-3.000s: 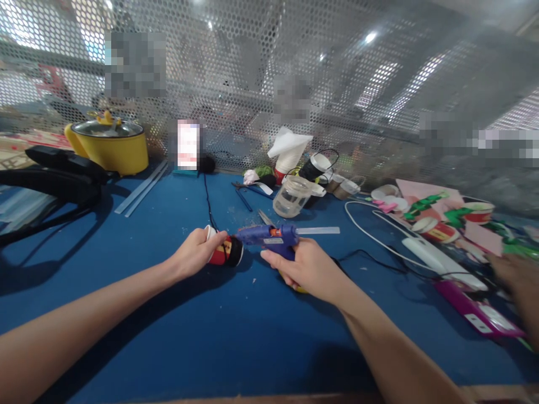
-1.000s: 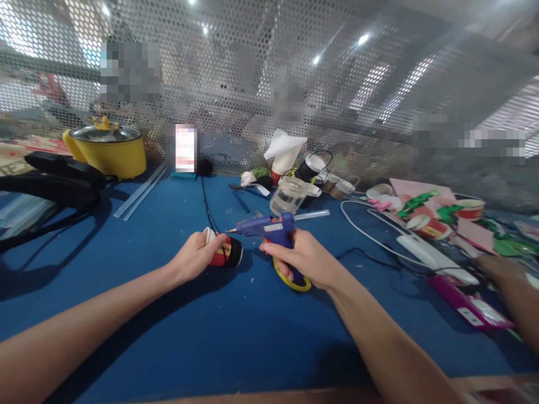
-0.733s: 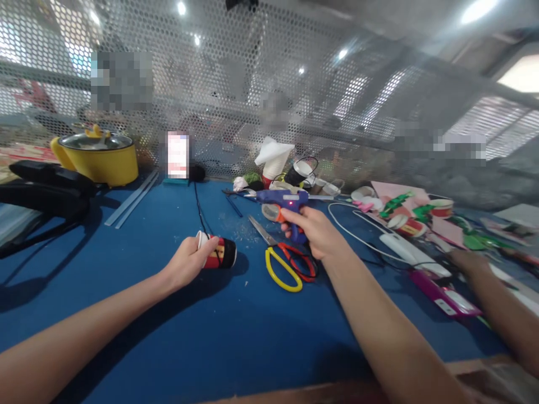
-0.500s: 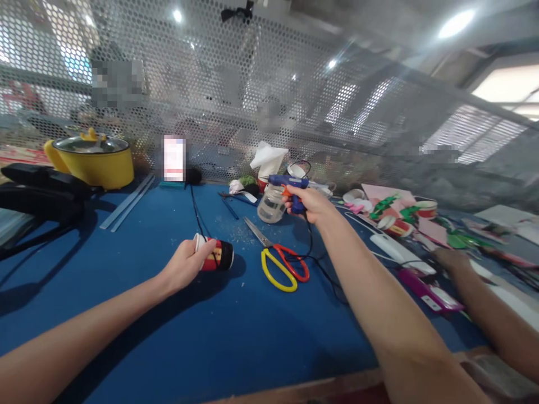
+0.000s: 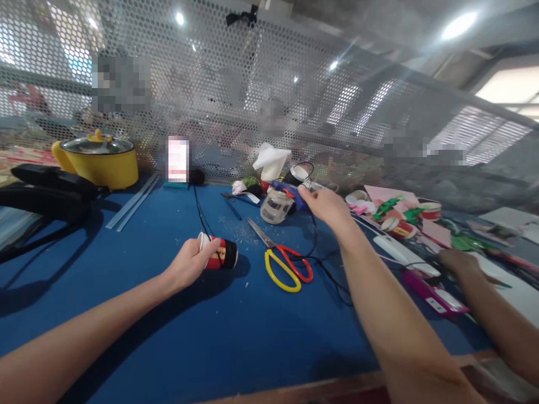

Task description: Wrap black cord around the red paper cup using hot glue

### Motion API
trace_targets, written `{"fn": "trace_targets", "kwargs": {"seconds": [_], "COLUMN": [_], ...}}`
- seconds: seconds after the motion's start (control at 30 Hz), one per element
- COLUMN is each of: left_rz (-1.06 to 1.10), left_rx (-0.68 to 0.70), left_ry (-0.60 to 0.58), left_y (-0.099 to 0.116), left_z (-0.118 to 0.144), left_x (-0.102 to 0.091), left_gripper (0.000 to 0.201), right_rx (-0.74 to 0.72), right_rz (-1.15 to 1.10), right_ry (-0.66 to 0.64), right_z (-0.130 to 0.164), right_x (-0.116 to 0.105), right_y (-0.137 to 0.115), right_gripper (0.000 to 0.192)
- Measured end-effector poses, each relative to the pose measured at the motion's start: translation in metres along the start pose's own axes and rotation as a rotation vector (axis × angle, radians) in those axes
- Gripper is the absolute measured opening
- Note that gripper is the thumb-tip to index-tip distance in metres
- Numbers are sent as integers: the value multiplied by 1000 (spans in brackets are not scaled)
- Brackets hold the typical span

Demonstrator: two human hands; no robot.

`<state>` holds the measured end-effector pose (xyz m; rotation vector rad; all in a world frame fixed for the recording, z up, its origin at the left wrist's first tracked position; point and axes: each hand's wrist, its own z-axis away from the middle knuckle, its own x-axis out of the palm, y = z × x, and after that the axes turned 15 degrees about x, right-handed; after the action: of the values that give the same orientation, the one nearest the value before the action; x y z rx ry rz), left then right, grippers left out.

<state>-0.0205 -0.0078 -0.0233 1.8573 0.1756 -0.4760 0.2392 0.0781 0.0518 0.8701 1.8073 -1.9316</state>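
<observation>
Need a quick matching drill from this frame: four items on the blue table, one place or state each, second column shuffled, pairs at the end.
Things:
1. paper cup
2. scissors
3. glue gun
4. yellow pot

Places or states:
A. far left, by the mesh screen
B. lying on its side in the left hand
C. flat on the table, untouched, between the two arms
D. at the right hand, beside the clear jar

Pairs: 1-B, 2-C, 3-D, 4-A
</observation>
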Motion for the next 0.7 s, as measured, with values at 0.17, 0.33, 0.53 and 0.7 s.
{"fn": "trace_targets", "kwargs": {"seconds": [0.17, 0.33, 0.53, 0.7], "left_rz": [-78, -244, -199, 103], "left_rx": [66, 155, 180, -35], "left_ry": [-38, -107, -130, -78], "left_y": [0, 5, 5, 2], "left_z": [2, 5, 6, 1], "left_x": [1, 2, 2, 2], "left_gripper": [38, 35, 34, 35], "right_rx": [-210, -270, -91, -33], "right_rz": [83, 103, -378, -598], "right_ry": [41, -620, -717, -734], "right_z": [50, 68, 68, 61], "right_x": [38, 108, 125, 107], "right_y": [-24, -41, -44, -35], "right_gripper": [34, 45, 16, 17]}}
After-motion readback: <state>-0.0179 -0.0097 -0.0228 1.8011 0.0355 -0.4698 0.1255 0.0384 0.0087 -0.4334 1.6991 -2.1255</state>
